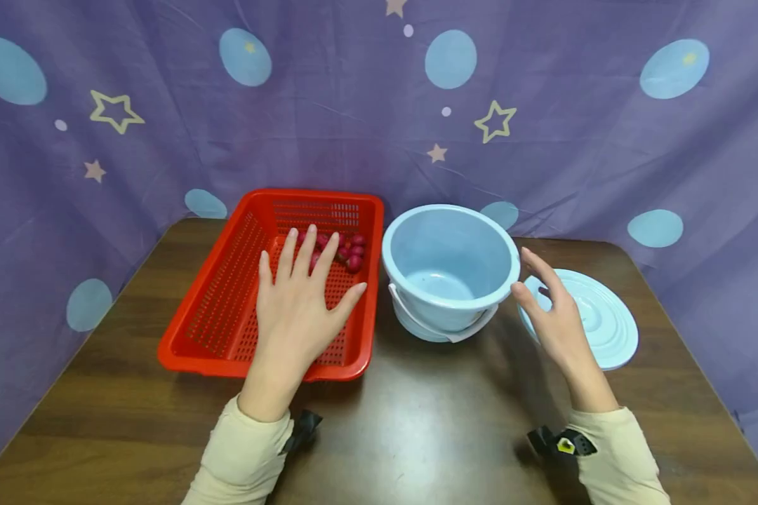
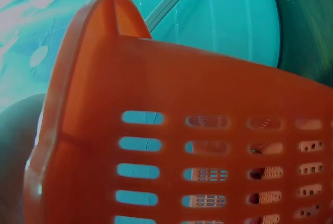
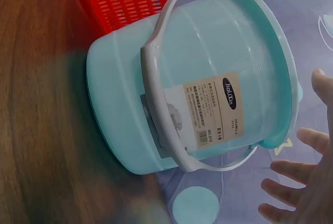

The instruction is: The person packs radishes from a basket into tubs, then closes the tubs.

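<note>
My left hand (image 1: 297, 308) hangs over the red plastic basket (image 1: 208, 308) with its fingers spread and holds nothing. Small, round, dark-pink fruit-like pieces (image 1: 356, 251) lie in the basket's far right corner, partly behind my fingers. To the basket's right stands an upright light-blue bucket (image 1: 439, 319), uncovered, its pale handle (image 3: 152, 78) hanging down in front. My right hand (image 1: 556, 319) is just right of the bucket's rim, thumb and fingers apart, gripping nothing. The right wrist view shows its fingers beside the rim. Only the slotted basket wall (image 2: 171, 78) and bucket show in the left wrist view.
A light-blue round lid (image 1: 613, 330) lies on the wooden table (image 1: 410, 428) at the right, partly behind my right hand. A purple curtain (image 1: 328, 105) with stars and blue ovals hangs behind the table. The bucket carries a printed label (image 3: 213, 107).
</note>
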{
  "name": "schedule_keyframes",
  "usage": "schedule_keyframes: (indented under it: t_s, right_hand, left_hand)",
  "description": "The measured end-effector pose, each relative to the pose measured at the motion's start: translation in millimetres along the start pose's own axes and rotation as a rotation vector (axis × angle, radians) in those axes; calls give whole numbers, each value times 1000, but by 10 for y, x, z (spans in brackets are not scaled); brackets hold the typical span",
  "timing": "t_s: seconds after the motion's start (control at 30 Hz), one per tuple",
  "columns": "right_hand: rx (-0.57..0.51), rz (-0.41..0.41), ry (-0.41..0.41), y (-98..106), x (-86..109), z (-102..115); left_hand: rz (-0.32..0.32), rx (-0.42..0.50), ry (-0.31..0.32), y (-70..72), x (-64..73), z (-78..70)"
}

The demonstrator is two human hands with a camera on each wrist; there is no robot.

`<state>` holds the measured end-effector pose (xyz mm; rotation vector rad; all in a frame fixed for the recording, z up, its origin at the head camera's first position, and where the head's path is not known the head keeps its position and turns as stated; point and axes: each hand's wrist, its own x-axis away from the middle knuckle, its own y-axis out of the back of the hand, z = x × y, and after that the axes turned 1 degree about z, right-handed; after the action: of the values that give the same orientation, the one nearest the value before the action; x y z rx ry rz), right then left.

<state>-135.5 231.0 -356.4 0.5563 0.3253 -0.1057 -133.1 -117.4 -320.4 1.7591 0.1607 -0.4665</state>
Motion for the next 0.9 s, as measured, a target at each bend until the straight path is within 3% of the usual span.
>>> schedule_keyframes:
  t_s: [0.43,0.67,0.9]
  right_hand:
    - [-141,58,-9,21,-95,-53]
    - [-228,119,-135,-7,-232,-79]
    - [-302,153,-167,-1,-289,-26]
  left_hand:
    - [-3,73,-16,26,-6,66]
    - [14,89,-82,86,16,58]
    - [114,27,-196,278,-26,79]
